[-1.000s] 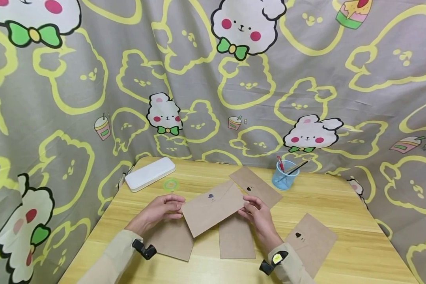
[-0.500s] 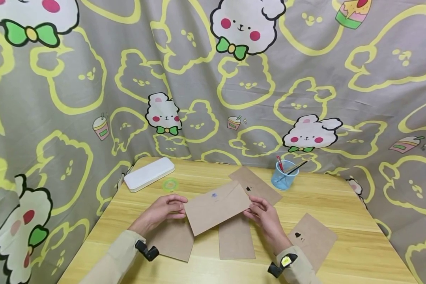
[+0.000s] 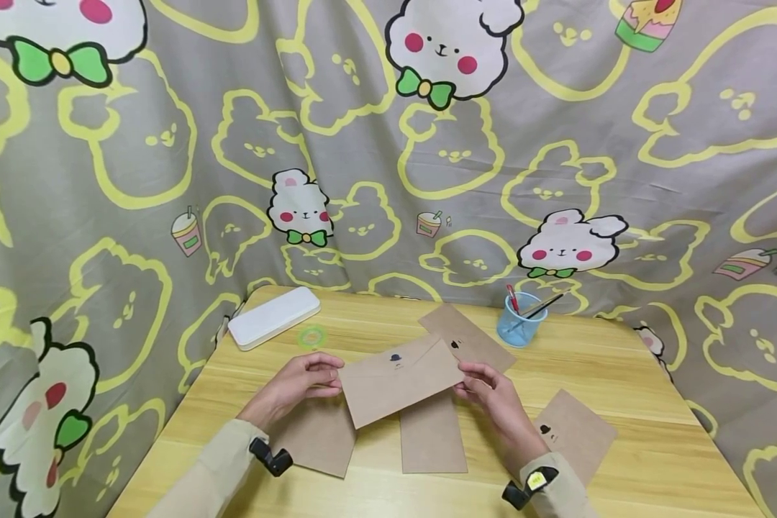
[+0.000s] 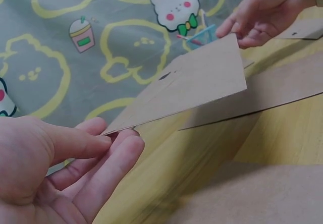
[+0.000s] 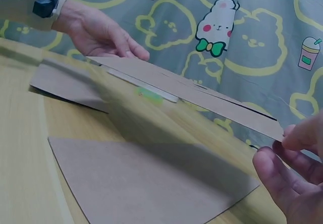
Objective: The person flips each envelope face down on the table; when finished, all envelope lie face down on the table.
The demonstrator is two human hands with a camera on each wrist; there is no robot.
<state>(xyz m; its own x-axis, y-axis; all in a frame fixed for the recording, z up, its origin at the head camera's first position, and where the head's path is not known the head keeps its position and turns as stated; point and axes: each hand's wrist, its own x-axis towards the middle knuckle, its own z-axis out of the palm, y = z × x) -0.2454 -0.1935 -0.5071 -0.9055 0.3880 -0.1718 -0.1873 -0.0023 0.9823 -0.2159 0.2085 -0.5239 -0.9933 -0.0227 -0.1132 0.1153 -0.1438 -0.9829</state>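
Observation:
A brown kraft-paper envelope (image 3: 398, 388) with a small dark printed mark is held up, tilted, above the wooden table. My left hand (image 3: 301, 385) pinches its left end between thumb and fingers; the left wrist view shows the thumb (image 4: 83, 143) on top of that edge. At the other end, my right hand (image 3: 495, 399) pinches the right corner. In the right wrist view the envelope (image 5: 202, 98) appears nearly edge-on, with a thin dark gap along its upper edge. Beneath it lie two more brown envelopes, one partly under the left forearm (image 3: 320, 442) and one in the middle (image 3: 432, 442).
Another envelope (image 3: 492, 352) lies behind the right hand, and one (image 3: 579, 435) lies beside the right forearm. A white case (image 3: 275, 319) and a green ring-shaped item (image 3: 312, 336) are at the back left. A blue mesh cup (image 3: 520, 327) with pens stands at the back right.
The held envelope has shifted a little to the right and tilted slightly flatter. The right hand has moved right and slightly down with it; the left hand moved right only slightly.

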